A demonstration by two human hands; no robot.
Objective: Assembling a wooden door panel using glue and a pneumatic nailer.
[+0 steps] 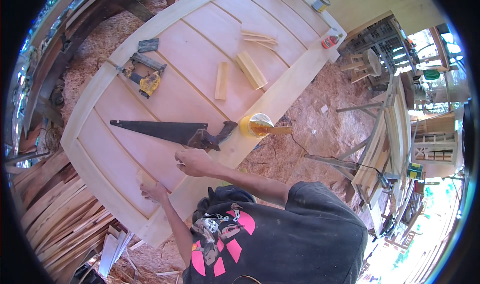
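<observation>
The left hand [156, 192] is at a small pale wood piece [144, 178] lying near the close end of the large wooden panel [175, 104]; whether its grip closes on the piece or only steadies it, I cannot tell. The right hand [196, 163] hovers with half-curled fingers just beside the handle of the handsaw [160, 130]; nothing shows in that grip, though its palm side is hidden. The saw lies flat across the boards, handle toward the person, presumably for easy pick-up. A yellow pot [246, 127] stands on the frame rail, likely for firm footing, its wooden stick [279, 130] leaning out within reach. The nail gun [148, 84] rests farther off, probably clear of both arms
</observation>
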